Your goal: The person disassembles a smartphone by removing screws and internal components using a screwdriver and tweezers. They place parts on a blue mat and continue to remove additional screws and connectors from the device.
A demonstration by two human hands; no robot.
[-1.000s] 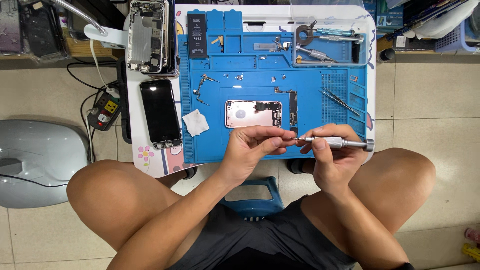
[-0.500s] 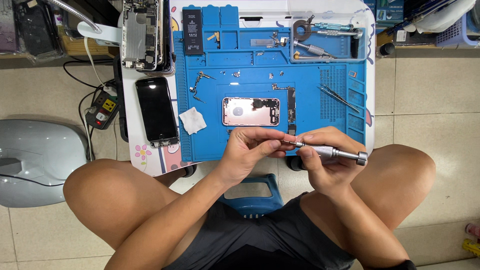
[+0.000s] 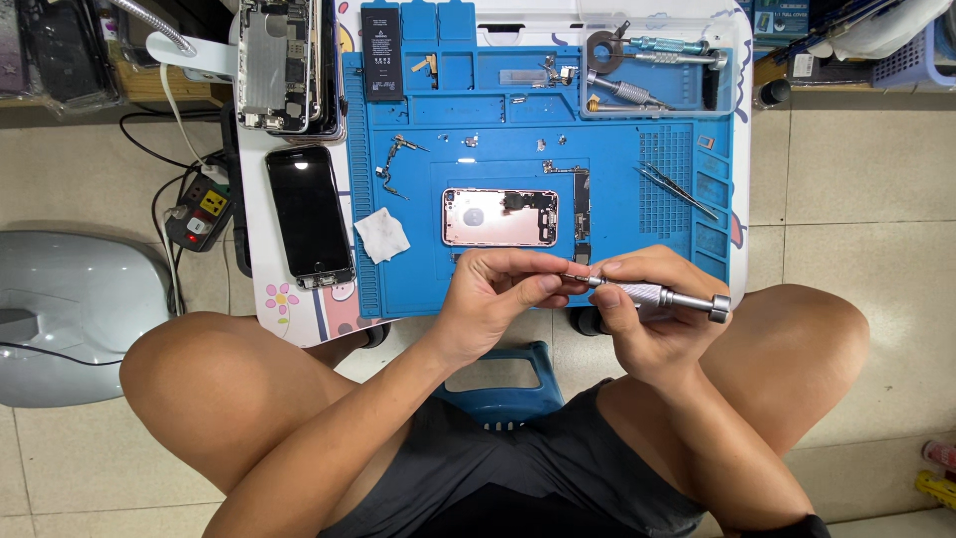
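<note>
1. Left hand (image 3: 493,299): bare, without glove, ring or wristband; forearm uncovered along its whole visible length; no sleeve in view.
2. Right hand (image 3: 647,324): likewise bare; fingers unadorned; nails short and plain; a narrow dark band (image 3: 802,525) shows at the arm near the lower edge of the frame, its kind unclear.
3. Shorts (image 3: 498,468): dark grey to black, soft matt fabric; creased folds across the lap; hems ending high on the thighs.
4. Legs: both thighs and knees uncovered below the hems; no footwear visible in the frame.
</note>
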